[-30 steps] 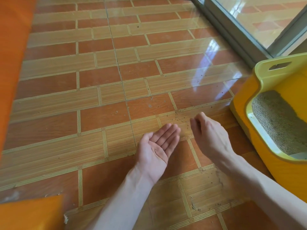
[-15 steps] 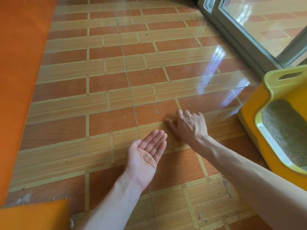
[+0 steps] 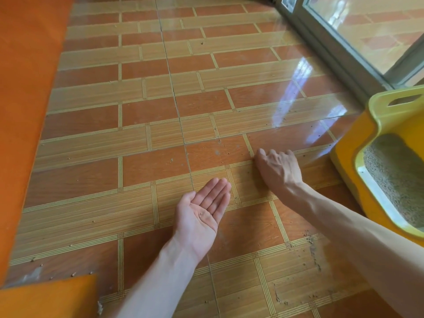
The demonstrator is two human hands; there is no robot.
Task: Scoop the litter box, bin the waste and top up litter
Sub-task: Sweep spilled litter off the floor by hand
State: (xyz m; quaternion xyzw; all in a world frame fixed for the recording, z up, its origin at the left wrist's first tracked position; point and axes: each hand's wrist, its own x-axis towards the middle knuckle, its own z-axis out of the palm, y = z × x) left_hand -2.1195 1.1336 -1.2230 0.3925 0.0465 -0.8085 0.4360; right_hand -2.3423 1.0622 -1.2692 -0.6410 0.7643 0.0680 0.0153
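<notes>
**Yellow litter box cut off at right**

Tiled floor (image 3: 142, 166) carries scattered grains. Left hand (image 3: 202, 214) lies palm-up, flat open, cupping specks. Right hand (image 3: 277, 171) presses knuckles-up just beyond; fingertips hidden, grasp unclear. Litter box (image 3: 358, 143) bears no readable writing.

Person, head view. Two forearms entered from the lower edge of the frame, both bare; no sleeve reached into view. Left hand (image 3: 202, 212), lower centre: a few dark specks and a greyish smudge on the palm. Right hand (image 3: 278, 169), right of centre: raised veins and tendons showed across its back.
</notes>
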